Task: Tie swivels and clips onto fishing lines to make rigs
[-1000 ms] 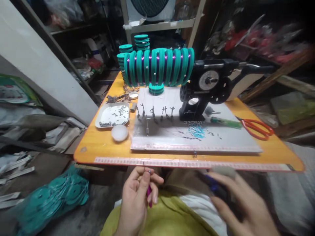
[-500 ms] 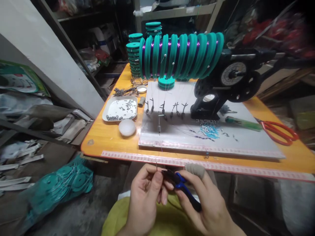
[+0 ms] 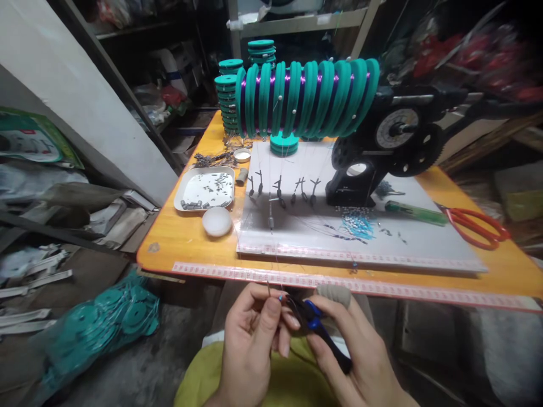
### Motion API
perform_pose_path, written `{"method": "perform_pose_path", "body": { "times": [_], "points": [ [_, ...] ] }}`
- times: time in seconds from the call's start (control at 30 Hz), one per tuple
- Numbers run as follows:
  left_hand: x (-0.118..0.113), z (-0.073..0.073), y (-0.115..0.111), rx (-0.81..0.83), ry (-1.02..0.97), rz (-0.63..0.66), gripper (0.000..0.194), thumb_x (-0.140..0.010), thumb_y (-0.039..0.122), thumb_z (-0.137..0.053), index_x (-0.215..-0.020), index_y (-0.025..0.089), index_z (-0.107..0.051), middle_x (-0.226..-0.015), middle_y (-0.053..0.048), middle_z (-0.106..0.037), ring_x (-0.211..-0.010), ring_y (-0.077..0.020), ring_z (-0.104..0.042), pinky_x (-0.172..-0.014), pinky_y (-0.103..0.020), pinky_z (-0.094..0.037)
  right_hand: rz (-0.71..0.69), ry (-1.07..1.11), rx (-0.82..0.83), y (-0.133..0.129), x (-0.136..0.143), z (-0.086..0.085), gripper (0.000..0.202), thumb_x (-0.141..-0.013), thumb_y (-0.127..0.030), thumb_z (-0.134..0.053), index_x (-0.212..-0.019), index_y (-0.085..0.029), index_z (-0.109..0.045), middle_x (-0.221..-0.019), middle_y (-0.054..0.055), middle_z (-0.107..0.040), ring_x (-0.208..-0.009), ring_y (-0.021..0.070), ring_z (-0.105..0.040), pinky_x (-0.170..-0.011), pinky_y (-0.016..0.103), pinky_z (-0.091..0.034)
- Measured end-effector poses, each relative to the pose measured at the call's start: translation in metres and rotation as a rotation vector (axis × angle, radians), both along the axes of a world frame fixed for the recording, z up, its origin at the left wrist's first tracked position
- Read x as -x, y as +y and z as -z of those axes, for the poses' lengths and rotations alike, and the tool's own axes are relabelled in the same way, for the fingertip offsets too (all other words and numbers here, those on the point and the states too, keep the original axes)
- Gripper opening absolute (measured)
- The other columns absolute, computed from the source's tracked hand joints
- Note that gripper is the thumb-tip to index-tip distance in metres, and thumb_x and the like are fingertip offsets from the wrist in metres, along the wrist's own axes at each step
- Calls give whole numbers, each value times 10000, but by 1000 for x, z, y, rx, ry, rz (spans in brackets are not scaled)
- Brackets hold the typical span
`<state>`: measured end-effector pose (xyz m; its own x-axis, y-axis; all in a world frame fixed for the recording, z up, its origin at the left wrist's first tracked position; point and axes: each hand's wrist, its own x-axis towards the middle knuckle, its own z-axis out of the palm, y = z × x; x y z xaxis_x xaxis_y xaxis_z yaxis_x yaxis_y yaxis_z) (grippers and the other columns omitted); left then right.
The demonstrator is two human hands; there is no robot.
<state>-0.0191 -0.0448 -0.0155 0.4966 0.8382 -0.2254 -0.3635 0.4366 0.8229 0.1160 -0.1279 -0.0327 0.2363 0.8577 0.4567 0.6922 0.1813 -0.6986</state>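
Near the table's front edge, my left hand (image 3: 250, 345) pinches a small blue bead-like piece (image 3: 280, 298) between thumb and index finger. A thin dark pin-like tip (image 3: 268, 288) rises above those fingertips, and fine line runs up from them. My right hand (image 3: 369, 350), with a grey cover (image 3: 334, 293) on one finger, is closed round black-and-blue pliers (image 3: 331, 340). The pliers' jaws lie just right of the blue piece; whether they touch it I cannot tell. Above, teal foam spools (image 3: 314, 96) wound with purple line sit in a row on a black winding machine (image 3: 386, 135).
Dark weighted rigs (image 3: 313, 198) hang over a grey board (image 3: 297, 237). Around it lie a white tray (image 3: 182, 198) of small metal parts, a white cup (image 3: 216, 222), blue-threaded pieces (image 3: 358, 225), a green cutter (image 3: 418, 213) and red scissors (image 3: 479, 226). A measuring tape (image 3: 382, 291) lines the front edge.
The pliers have shifted slightly right and down, away from my left fingertips. The blue piece between those fingers now shows. The whole view has moved a little.
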Motion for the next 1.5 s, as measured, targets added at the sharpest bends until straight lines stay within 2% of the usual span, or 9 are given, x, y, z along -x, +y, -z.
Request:
{"method": "perform_pose_path", "body": {
  "times": [0.17,0.3,0.43,0.53,0.67,0.9,1.1,1.33,1.5],
  "points": [
    [-3,-4,-2,44,-77,5,141,-893,342,-695,-929,211,-656,-600,45,-586,-439,-9,-372,-450,-112,-281,-22,182,54,4,8,-5,196,-915,-193,-563,-1105,-241,-570,-861,33,-630,-711,180,-635,-595,247,-509],
    [-10,-15,-4,130,-331,-1,235,-870,421,-702,-799,210,-628,-536,87,-339,-476,-44,-246,-515,-162,-298,-85,675,259,3,21,-9,99,-945,-305,-574,-1012,-235,-598,-877,32,-617,-808,190,-623,-690,250,-527],
    [-17,-17,-10,249,-484,-50,418,-863,499,-681,-668,186,-484,-528,106,-210,-463,-47,-158,-571,-203,-332,-232,1092,285,3,27,-12,217,-928,-425,-593,-951,-209,-580,-854,21,-524,-810,172,-550,-750,255,-504],
    [-18,-13,-10,215,-523,-30,478,-883,482,-662,-632,180,-390,-509,105,-191,-438,-43,-148,-540,-200,-296,-228,1027,295,1,22,-11,200,-928,-410,-598,-955,-212,-587,-852,26,-545,-809,178,-559,-750,258,-507],
    [-13,-12,-3,168,-489,67,462,-915,465,-617,-636,182,-380,-513,84,-234,-432,-54,-153,-468,-207,-181,-98,591,285,2,10,-14,117,-921,-312,-580,-1007,-238,-609,-898,42,-624,-822,208,-607,-769,293,-537],
    [-9,-17,5,222,-444,138,410,-918,477,-607,-670,192,-448,-503,81,-253,-432,-58,-164,-466,-198,-182,-199,279,99,18,5,-25,272,-802,-83,-481,-997,-259,-549,-839,13,-627,-736,182,-623,-673,244,-537],
    [-11,-13,0,325,-608,120,364,-934,428,-610,-688,186,-498,-493,96,-210,-400,-44,-105,-418,-178,-157,-99,495,167,12,18,-13,149,-815,-145,-518,-928,-229,-567,-767,3,-577,-659,166,-552,-653,257,-496],
    [-5,-10,-6,426,-651,53,326,-944,387,-608,-702,178,-547,-525,92,-190,-424,-53,-91,-424,-193,-153,-285,1066,368,15,27,-16,89,-828,-245,-580,-861,-209,-505,-720,-24,-489,-650,137,-445,-664,262,-455],
    [1,-14,-7,414,-555,16,333,-911,388,-647,-673,188,-526,-533,89,-150,-434,-64,-81,-427,-209,-170,-197,878,286,13,36,-16,56,-829,-218,-530,-885,-214,-540,-728,-9,-534,-660,154,-515,-626,255,-475]
  ]
}}
